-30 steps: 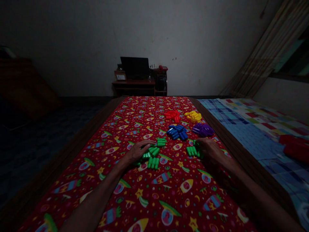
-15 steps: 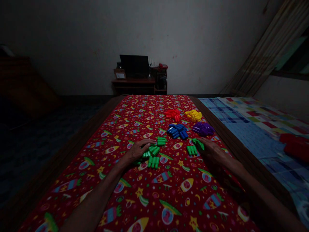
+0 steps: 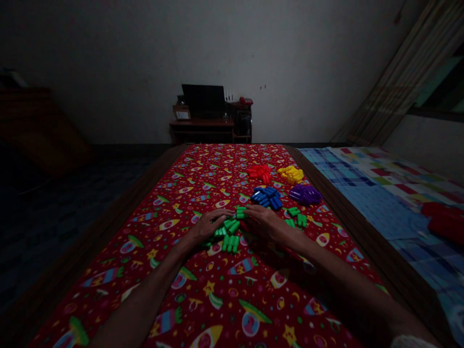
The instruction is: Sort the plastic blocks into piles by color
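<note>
Under and beside my left hand point(image 3: 210, 225) lies a loose heap of green ribbed plastic blocks point(image 3: 231, 243), shaped like short joined tubes. That hand's fingers stretch out flat over the heap's far edge, holding nothing that I can see. My right hand point(image 3: 270, 223) reaches across from the right, its fingers closed at the right end of one green block point(image 3: 240, 212) at the top of the heap. The thumb's contact is partly hidden. A few more green blocks point(image 3: 301, 221) lie to the right, partly behind my right wrist.
Beyond my hands lie piles of blue blocks point(image 3: 266, 197), purple blocks point(image 3: 305, 194), red blocks point(image 3: 259, 172) and yellow blocks point(image 3: 290, 174). They rest on a red patterned cloth point(image 3: 203, 174) over a long table. A bed with a checked cover point(image 3: 366, 193) adjoins the right side.
My right hand has moved left from the right-hand green blocks to the heap, leaving behind the green piece it was touching. My left hand has stayed in place.
</note>
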`<state>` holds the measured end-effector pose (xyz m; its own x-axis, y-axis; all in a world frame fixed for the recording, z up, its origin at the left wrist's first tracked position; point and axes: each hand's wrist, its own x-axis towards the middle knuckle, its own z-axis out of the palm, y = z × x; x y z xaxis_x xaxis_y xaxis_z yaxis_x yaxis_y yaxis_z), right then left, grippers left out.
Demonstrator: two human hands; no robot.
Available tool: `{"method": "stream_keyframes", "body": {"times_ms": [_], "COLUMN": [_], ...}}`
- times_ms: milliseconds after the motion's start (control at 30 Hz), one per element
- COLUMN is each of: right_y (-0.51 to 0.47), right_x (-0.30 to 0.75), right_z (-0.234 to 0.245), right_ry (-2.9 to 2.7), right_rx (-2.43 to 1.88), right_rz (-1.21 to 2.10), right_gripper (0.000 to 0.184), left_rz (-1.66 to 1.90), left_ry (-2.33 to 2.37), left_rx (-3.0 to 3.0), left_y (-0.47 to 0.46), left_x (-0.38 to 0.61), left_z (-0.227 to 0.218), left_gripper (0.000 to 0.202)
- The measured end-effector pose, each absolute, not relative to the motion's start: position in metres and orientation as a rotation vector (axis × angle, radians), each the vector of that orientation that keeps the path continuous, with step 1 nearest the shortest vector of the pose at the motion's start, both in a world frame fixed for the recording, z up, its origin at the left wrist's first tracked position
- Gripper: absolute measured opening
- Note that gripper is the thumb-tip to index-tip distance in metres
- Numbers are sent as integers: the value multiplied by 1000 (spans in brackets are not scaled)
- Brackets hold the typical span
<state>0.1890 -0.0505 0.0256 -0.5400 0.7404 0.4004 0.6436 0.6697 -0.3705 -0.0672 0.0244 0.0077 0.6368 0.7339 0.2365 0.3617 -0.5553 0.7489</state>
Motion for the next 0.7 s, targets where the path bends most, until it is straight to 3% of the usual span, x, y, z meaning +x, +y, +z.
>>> {"method": "stream_keyframes", "body": {"times_ms": [100,200,333,533,700], "right_y": [-40,-40,-55,-79,-93], "right_x": [166,168,192,234,284], "right_z": [2,-8,8,37,30], "right_ry": [-2377,-2361,-2364,-2309,-2200], "right_rx": [-1094,-1124,-1146,-1278,-1460], "right_rz": [182,130,134,50,-138], "right_gripper": [58,58,46,6,7], "left_rz": [724,703,688,682,688], "left_ry": [870,855,854,872,871], "left_rx": [2192,2209,2218,2230,2235], "left_y": [24,24,23,25,24], "left_x": [-67,-67,-68,-69,-68], "left_z": [7,9,12,10,11], "left_gripper": [43,44,44,45,44]}}
